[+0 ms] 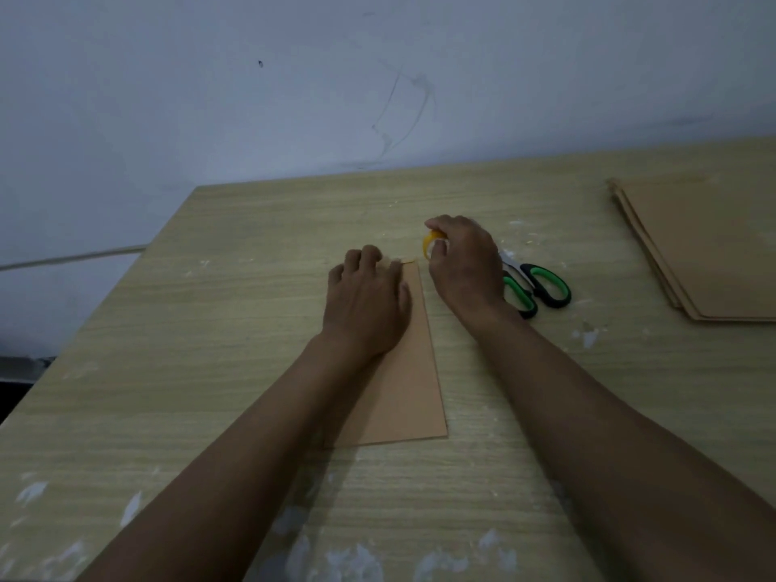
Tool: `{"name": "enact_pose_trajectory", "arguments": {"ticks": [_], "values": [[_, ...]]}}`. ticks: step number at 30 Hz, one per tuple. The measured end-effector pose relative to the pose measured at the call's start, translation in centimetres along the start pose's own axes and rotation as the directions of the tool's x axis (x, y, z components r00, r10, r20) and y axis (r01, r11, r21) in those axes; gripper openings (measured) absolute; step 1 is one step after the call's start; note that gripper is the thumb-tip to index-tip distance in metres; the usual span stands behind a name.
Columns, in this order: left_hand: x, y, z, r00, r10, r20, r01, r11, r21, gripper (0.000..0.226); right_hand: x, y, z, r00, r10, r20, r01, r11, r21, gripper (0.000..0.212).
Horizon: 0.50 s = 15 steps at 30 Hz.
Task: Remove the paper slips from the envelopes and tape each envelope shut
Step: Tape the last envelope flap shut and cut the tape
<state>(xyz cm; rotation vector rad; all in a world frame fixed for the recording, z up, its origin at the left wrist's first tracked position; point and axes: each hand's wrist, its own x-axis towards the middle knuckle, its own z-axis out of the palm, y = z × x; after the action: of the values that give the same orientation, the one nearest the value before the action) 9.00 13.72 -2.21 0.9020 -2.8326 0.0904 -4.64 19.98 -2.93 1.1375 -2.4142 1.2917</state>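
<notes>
A long brown envelope [403,384] is lying flat at mid-frame, its narrow end pointing away. A yellow tape roll [432,242] is sitting just beyond its far right corner. More brown envelopes [709,249] are lying stacked at the right edge.

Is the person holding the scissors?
No, the scissors lie on the table while the right hand grips the tape roll.

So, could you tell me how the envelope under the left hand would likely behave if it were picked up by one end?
The envelope looks thin and lies flat, so it would probably bend and droop. It seems light. On the smooth table it might slide, which may be why the left hand presses on it.
</notes>
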Motion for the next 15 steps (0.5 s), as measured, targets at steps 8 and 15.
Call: {"name": "enact_pose_trajectory", "arguments": {"ticks": [8, 15], "values": [[-0.1, 0.8, 0.3, 1.000, -0.002, -0.019, 0.002, 0.999, -0.033, 0.047, 0.0, 0.3, 0.3, 0.991, -0.041, 0.130, 0.044, 0.999, -0.017, 0.050], [-0.2, 0.7, 0.3, 1.000, -0.002, -0.018, 0.002, 1.000, -0.026, 0.051, 0.1, 1.0, -0.3, 0.992, -0.032, 0.118, 0.037, 0.998, -0.043, 0.048]]}}
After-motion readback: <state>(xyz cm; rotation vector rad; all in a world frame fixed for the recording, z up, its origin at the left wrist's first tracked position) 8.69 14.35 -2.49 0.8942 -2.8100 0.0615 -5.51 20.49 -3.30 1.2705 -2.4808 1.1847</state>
